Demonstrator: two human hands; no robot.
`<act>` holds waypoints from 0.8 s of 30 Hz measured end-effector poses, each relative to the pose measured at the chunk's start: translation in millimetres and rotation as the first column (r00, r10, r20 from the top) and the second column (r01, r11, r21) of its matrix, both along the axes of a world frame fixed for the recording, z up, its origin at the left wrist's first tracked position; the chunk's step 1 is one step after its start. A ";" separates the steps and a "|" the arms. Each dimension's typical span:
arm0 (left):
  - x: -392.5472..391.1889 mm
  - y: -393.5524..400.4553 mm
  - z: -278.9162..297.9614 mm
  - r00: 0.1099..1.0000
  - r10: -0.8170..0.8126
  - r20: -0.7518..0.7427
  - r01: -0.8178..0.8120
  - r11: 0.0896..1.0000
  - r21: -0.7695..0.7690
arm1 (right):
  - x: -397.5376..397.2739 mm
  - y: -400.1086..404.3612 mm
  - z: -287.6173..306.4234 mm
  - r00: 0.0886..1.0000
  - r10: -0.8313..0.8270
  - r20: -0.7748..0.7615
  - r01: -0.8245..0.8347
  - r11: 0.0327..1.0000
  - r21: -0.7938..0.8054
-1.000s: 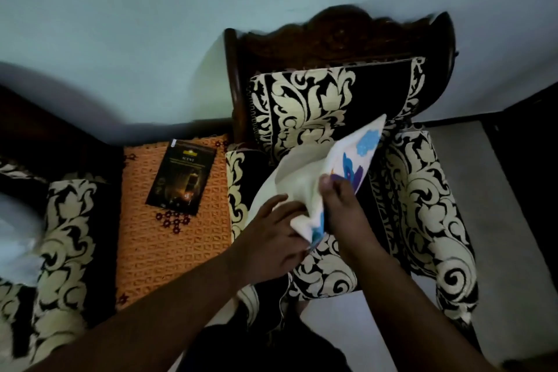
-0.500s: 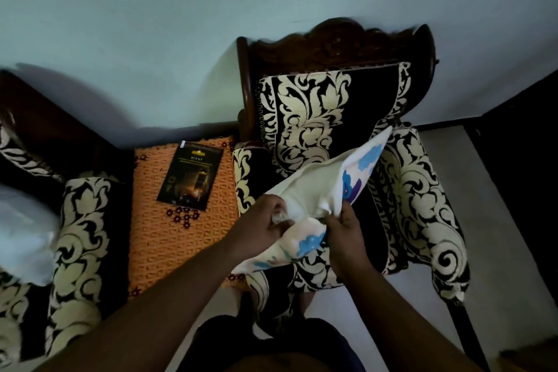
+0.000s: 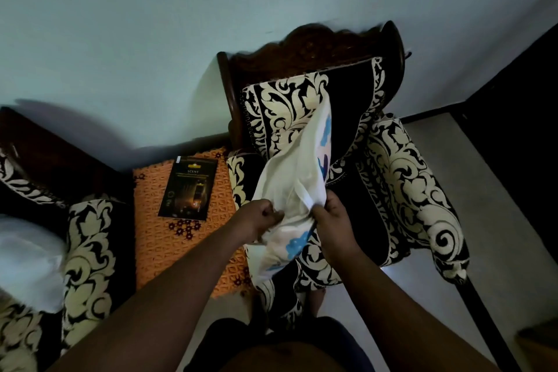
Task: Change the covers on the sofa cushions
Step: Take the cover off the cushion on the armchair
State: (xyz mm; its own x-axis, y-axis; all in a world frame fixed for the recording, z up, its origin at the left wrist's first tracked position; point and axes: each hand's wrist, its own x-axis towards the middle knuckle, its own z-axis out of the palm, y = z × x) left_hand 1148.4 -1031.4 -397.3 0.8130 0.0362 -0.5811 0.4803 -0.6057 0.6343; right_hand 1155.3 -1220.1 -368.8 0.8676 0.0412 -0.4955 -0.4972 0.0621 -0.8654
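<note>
Both hands grip the near end of the cover [image 3: 294,178]. The left hand [image 3: 262,220] is curled into a fist with cloth bunched inside it, knuckles up. The right hand [image 3: 333,217] pinches a folded white edge of the cloth between thumb and fingers, just right of the left hand; the two are near each other with a fold of cloth between them.

From the hands the cover runs up and away, its long axis slanting from near left to far right. Its far tip points at the backrest of the armchair [image 3: 401,166] and lies against the backrest's pattern. A shorter part hangs down below the hands, over the front edge of the seat. The cover is limp and creased, cream-white, with blue shapes printed along its right edge and on the hanging part. Whether a cushion is inside cannot be told.

The armchair has black cloth with cream scrolls and a dark carved wooden top. Left of it stands a small table under an orange mat [image 3: 157,244], and on the mat lies a dark packet [image 3: 188,187] marked "SCENT". Further left is a second seat [image 3: 87,254] in the same pattern, with something white and blurred [image 3: 27,263] on it. A pale wall [image 3: 151,24] rises behind.
</note>
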 end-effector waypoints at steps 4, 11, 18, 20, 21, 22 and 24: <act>-2.0 2.1 12.3 0.981 0.180 0.075 -0.180 0.984 0.002 | -10.0 -14.0 -5.4 0.994 0.108 0.034 -0.098 0.967 -0.234; -4.2 27.2 10.8 0.912 0.348 0.217 -0.385 0.909 0.159 | -39.6 -25.5 -17.5 0.930 0.341 -0.137 -0.361 0.776 -0.518; -16.5 21.0 19.7 0.929 0.265 0.260 -0.311 0.938 0.155 | -38.3 0.7 5.9 0.760 0.599 0.251 -0.115 0.505 -0.856; -14.6 18.9 21.6 0.935 0.222 0.276 -0.275 0.947 0.168 | -40.9 17.3 23.2 0.524 0.796 0.304 -0.245 0.482 -0.841; -12.8 17.6 22.2 0.938 0.199 0.284 -0.258 0.948 0.188 | -43.5 24.0 25.5 0.440 0.864 0.244 -0.329 0.408 -0.852; -11.4 16.2 23.7 0.940 0.185 0.289 -0.250 0.945 0.210 | -45.1 27.6 24.3 0.401 0.897 0.185 -0.389 0.350 -0.852; -8.9 15.1 25.8 0.938 0.174 0.301 -0.258 0.929 0.265 | -43.1 27.6 20.0 0.417 0.899 0.134 -0.443 0.330 -0.833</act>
State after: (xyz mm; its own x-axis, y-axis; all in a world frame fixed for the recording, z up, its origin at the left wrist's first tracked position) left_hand 1139.5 -1016.3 -371.6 0.8886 0.3648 -0.2782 0.4585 -0.6860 0.5649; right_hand 1112.2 -1192.5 -348.8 0.7367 0.6508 -0.1837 0.4517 -0.6758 -0.5825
